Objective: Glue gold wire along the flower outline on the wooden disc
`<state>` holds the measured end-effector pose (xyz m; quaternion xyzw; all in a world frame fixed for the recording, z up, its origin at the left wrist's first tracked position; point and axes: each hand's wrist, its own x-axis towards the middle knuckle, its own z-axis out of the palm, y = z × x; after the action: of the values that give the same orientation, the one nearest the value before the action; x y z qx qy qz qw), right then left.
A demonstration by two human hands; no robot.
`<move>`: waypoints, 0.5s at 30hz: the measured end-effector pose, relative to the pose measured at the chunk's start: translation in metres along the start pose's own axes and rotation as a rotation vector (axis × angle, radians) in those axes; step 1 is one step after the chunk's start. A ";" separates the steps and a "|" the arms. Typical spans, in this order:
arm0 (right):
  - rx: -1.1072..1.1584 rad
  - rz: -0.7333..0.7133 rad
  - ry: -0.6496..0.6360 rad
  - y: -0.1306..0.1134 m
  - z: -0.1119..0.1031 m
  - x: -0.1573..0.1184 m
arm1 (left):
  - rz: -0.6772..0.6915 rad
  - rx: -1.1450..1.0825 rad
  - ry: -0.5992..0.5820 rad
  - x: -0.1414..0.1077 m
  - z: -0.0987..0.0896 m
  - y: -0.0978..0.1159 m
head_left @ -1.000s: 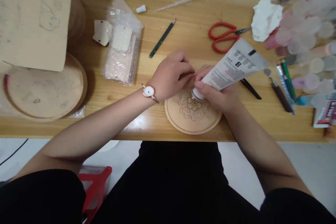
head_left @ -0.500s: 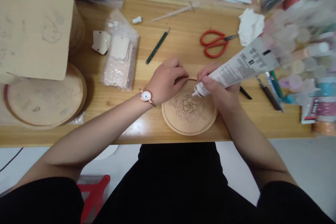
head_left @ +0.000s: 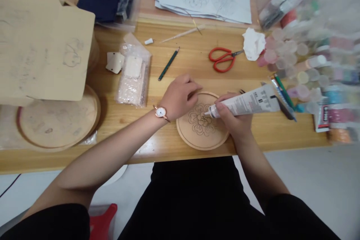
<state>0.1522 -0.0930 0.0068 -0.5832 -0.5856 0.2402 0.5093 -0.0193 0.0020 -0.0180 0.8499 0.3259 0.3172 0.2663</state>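
Observation:
A round wooden disc (head_left: 188, 138) with a flower outline drawn on it lies near the table's front edge. My right hand (head_left: 234, 118) is wrapped round a white and grey tube (head_left: 250, 101), its nozzle pointing left at the middle of the flower; whether the tip touches the wood I cannot tell. At the disc's upper left rim is my left hand (head_left: 181, 95), with a watch on the wrist. Its fingers are curled together, and what they pinch, if anything, is hidden.
Red-handled scissors (head_left: 223, 59), a green pencil (head_left: 168, 63), a bubble-wrapped packet (head_left: 131, 82) and crumpled tissue (head_left: 253, 44) lie beyond my hands. Paint pots (head_left: 302, 78) crowd the right. Cardboard (head_left: 42, 48) overhangs another round board (head_left: 59, 123) at left.
The tube has tilted flatter, and its nozzle has moved from the flower's upper right edge to its middle. The left hand stays at the rim. The whole view has shifted slightly.

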 end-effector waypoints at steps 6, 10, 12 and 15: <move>0.034 0.013 -0.111 0.000 0.002 0.002 | -0.004 -0.001 -0.023 0.001 0.001 -0.001; 0.024 -0.010 -0.125 -0.002 0.001 0.002 | 0.001 0.007 -0.030 0.001 0.001 -0.001; 0.017 -0.007 -0.134 -0.002 0.001 0.002 | 0.001 0.007 -0.028 0.000 0.001 -0.001; 0.011 0.016 -0.134 -0.003 0.002 0.000 | -0.007 0.007 -0.032 0.000 0.001 -0.001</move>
<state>0.1495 -0.0927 0.0086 -0.5677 -0.6123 0.2861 0.4701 -0.0190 0.0027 -0.0192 0.8546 0.3257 0.3015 0.2696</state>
